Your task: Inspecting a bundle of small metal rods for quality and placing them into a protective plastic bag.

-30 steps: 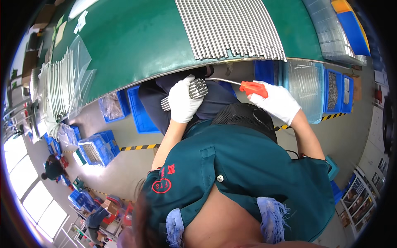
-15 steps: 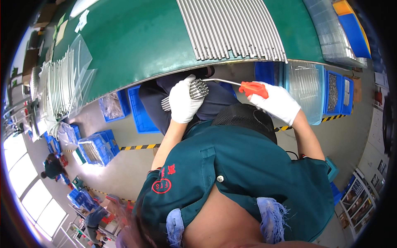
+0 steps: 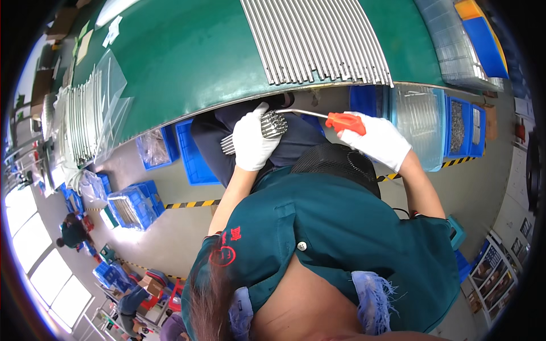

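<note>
Bundle [image 3: 274, 125]: slim metal rods, grasped together, are held over dark trousers [image 3: 301, 136] at 11 o'clock from a green work shirt [image 3: 341, 221], one set of ends pointed to 2 o'clock, the other to 8.
Left hand [image 3: 253, 141]: white-gloved, it is wrapped firmly around the rods.
Right hand [image 3: 378, 139]: white-gloved, it is seen at 3 o'clock from the left, clasped on a tool's red-orange handle [image 3: 346, 122].
Shank [image 3: 307, 111]: thin, bent and metallic, it is aimed toward 9 o'clock, its tip brought up to the rod ends; whether they are touched cannot be told.
Workbench [image 3: 182, 62]: green-topped, it is stretched across 12 o'clock from the bundle.
Tubes [image 3: 318, 42]: silvery, they are laid side by side on the bench at 1 o'clock.
Wrapped rods [image 3: 85, 122]: at 9 o'clock, they are stacked beside clear plastic film [image 3: 114, 79].
Bins: a blue one [image 3: 199, 165] is placed at 8 o'clock, a clear-lined one [image 3: 418, 125] at 3.
Co-workers: two are glimpsed, one [image 3: 74, 230] at 8 o'clock, another [image 3: 131, 304] at 7.
</note>
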A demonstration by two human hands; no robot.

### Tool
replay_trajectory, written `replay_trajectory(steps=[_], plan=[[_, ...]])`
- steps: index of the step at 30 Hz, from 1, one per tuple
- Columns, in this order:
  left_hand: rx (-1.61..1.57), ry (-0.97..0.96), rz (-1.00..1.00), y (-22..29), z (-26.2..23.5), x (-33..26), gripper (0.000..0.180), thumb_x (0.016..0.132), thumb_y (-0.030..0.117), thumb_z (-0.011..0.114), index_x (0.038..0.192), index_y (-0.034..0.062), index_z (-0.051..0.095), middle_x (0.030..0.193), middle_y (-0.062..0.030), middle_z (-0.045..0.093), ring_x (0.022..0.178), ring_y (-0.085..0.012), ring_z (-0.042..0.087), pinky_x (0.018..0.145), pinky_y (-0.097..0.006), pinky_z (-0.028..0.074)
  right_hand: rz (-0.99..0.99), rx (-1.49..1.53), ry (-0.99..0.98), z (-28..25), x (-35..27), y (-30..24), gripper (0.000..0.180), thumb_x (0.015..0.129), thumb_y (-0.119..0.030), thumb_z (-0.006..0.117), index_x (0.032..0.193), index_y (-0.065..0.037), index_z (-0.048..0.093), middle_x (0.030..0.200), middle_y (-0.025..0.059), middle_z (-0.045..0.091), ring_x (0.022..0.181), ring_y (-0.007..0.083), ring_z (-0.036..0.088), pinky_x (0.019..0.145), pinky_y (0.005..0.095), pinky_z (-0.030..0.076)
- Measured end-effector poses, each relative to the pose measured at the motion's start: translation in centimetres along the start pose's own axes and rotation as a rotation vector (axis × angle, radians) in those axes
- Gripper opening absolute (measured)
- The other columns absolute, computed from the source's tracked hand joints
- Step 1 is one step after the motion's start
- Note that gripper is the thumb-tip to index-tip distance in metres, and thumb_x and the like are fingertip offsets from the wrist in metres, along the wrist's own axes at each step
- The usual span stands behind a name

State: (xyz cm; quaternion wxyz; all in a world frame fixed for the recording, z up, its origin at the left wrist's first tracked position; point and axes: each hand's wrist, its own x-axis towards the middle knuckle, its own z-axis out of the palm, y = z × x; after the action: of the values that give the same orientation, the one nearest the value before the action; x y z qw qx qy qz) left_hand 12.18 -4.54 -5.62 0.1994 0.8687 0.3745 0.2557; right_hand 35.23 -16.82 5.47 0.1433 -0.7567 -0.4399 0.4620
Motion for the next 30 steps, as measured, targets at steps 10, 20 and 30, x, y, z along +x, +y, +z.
replay_trajectory(steps=[10,20,30], plan=[[-0.062,0.039,-0.047,0.0,0.2,-0.1,0.053,0.063,0.011,0.076,0.113,0.0028,0.059,0.08,-0.0117,0.061,0.073,-0.0294,0.061,0.068,-0.037,0.05,0.049,0.134,-0.097,0.0,-0.3,-0.3,0.054,0.085,-0.05,0.058,0.123,-0.011,0.059,0.104,0.0151,0.067,0.094,0.0336,0.063,0.085,0.036,0.048],[-0.01,0.011,0.008,-0.1,0.2,-0.2,0.052,0.064,0.01,0.077,0.112,0.0029,0.058,0.087,-0.0115,0.064,0.078,-0.0282,0.063,0.073,-0.036,0.051,0.036,0.101,-0.089,-0.1,-0.7,0.1,0.051,0.085,-0.05,0.058,0.121,-0.013,0.06,0.106,0.0156,0.066,0.097,0.0349,0.062,0.086,0.0373,0.048],[-0.006,0.005,0.019,-0.1,0.1,-0.2,0.049,0.065,0.011,0.077,0.11,0.0042,0.06,0.084,-0.011,0.063,0.075,-0.0285,0.063,0.07,-0.036,0.051,0.009,0.032,-0.042,0.0,-0.9,0.3,0.052,0.085,-0.049,0.059,0.121,-0.012,0.059,0.104,0.0152,0.067,0.096,0.0339,0.062,0.085,0.0359,0.048]])
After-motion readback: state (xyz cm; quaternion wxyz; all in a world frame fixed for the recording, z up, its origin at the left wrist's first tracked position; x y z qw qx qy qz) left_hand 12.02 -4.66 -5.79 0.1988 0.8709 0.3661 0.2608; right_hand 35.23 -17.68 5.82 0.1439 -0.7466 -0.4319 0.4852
